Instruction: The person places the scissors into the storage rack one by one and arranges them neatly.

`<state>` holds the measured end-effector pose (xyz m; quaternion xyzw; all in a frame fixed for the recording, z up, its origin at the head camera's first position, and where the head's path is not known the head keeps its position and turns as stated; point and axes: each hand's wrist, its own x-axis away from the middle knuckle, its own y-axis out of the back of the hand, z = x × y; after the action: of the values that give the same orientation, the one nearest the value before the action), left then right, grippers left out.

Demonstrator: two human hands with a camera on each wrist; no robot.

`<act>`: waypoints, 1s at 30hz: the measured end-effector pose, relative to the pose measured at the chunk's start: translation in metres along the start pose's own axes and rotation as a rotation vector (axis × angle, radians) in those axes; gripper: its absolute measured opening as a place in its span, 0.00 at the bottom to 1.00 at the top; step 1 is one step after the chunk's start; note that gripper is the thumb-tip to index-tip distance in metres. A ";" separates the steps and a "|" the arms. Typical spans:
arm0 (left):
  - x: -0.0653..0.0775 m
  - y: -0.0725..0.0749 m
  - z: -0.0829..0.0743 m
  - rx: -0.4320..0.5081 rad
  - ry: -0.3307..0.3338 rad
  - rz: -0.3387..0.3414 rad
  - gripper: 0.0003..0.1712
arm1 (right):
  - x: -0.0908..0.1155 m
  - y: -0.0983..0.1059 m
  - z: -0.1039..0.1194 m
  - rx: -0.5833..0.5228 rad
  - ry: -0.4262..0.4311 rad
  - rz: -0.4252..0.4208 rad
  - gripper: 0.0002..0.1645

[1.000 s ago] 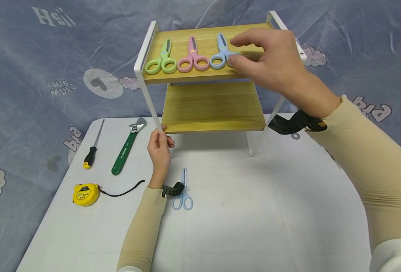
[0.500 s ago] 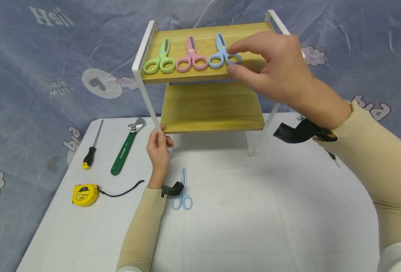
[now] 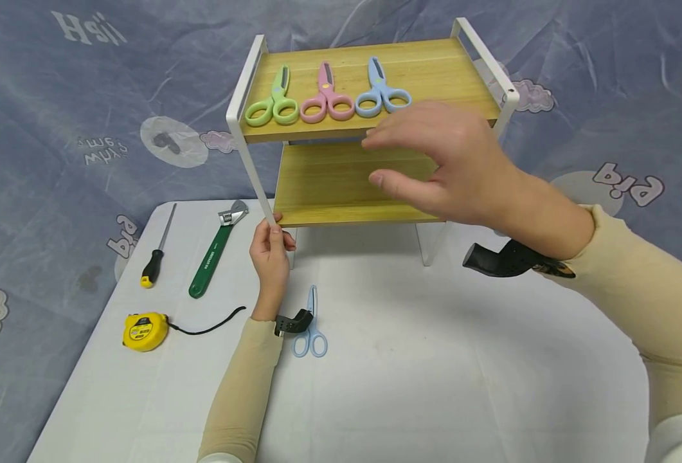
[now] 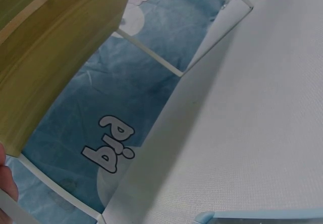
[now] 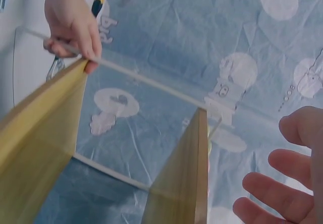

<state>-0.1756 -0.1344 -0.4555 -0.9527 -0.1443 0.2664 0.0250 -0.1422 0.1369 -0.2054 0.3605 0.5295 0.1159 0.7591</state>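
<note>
My left hand [image 3: 270,257] grips the front left leg of a white-framed two-tier rack [image 3: 439,67] beside its lower board; the right wrist view shows the same grip. My right hand [image 3: 453,161] is in front of the rack, thumb and fingers spread, with nothing between them. On the upper board lie green scissors [image 3: 279,94], pink scissors [image 3: 326,92] and light blue scissors [image 3: 378,90] in a row, blades pointing to the back. Another pair of light blue scissors [image 3: 312,299] lies on the table, partly hidden by the left wrist's black strap.
Left on the white table [image 3: 410,373] lie a screwdriver [image 3: 154,262], a green-handled adjustable wrench [image 3: 210,262] and a yellow tape measure [image 3: 145,331] with a black cord. A blue printed cloth [image 3: 45,161] hangs behind.
My right hand has come away from the light blue scissors on the upper board and moved down in front of the rack. The left hand keeps its grip on the leg.
</note>
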 end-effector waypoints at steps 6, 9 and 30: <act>0.001 0.000 0.000 -0.004 0.002 -0.004 0.17 | 0.015 -0.013 0.009 -0.067 0.029 0.012 0.15; 0.002 -0.001 0.000 0.003 0.008 -0.004 0.17 | 0.026 -0.022 0.011 -0.090 0.054 0.030 0.15; -0.001 0.000 0.000 -0.019 0.015 -0.004 0.16 | 0.122 -0.115 0.013 -0.337 -0.118 0.112 0.13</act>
<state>-0.1759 -0.1346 -0.4549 -0.9546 -0.1484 0.2576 0.0173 -0.1040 0.1173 -0.3683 0.2635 0.4361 0.2236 0.8309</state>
